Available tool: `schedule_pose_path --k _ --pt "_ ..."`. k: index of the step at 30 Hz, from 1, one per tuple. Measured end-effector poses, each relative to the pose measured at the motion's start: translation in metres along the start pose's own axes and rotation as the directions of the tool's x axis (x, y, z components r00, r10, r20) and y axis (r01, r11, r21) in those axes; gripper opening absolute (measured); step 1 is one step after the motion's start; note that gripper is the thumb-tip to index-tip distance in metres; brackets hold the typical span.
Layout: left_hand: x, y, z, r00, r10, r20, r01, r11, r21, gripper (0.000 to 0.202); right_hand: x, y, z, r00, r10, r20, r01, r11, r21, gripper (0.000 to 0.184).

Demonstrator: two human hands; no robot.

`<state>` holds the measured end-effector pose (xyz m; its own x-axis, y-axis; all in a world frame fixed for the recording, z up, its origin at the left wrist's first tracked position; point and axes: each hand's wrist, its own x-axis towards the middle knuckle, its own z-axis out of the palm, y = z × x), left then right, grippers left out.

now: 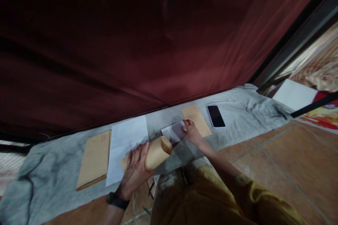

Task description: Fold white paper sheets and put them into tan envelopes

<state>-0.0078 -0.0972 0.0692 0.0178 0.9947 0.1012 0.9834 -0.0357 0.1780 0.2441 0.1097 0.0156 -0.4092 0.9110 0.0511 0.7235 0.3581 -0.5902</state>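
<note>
My left hand (137,165), with a dark band on the wrist, is closed on a brown paper envelope (157,154). The envelope is bowed, and its mouth gapes toward the right. Between my hands a folded white paper (171,132) lies at a slant. My right hand (192,132) pinches the right end of that paper. Just beyond the right fingers a single brown envelope (196,119) lies flat, partly covered by the hand. White paper sheets (128,144) lie flat behind and left of my left hand.
A stack of brown envelopes (95,158) lies on the left of the grey cloth (58,161). A phone (216,116) with a dark screen rests to the right. Dark red fabric (158,59) rises behind. Tiled floor (277,154) and a white box (294,95) show at right.
</note>
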Motion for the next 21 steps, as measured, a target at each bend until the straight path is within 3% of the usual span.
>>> schedule_pose_path --k 3,8,16,21 --pt "-0.006 -0.006 0.002 1.000 -0.014 0.003 0.014 1.000 0.026 0.106 0.010 -0.005 0.011 0.999 -0.021 0.037 0.028 0.984 -0.179 0.059" --pt "-0.019 -0.018 0.013 0.999 -0.038 -0.030 0.040 0.998 0.052 0.104 0.020 -0.010 0.023 0.992 0.100 0.070 -0.074 0.949 -0.306 0.069" --pt "-0.032 -0.024 0.019 0.995 -0.067 -0.070 0.070 0.997 0.030 0.100 0.022 -0.008 0.026 0.976 0.215 0.035 -0.197 0.939 -0.282 0.058" --pt "-0.033 -0.024 0.019 0.992 -0.050 -0.113 0.051 0.999 0.000 0.102 0.014 -0.007 0.019 0.987 0.160 0.035 -0.151 0.972 -0.177 0.037"
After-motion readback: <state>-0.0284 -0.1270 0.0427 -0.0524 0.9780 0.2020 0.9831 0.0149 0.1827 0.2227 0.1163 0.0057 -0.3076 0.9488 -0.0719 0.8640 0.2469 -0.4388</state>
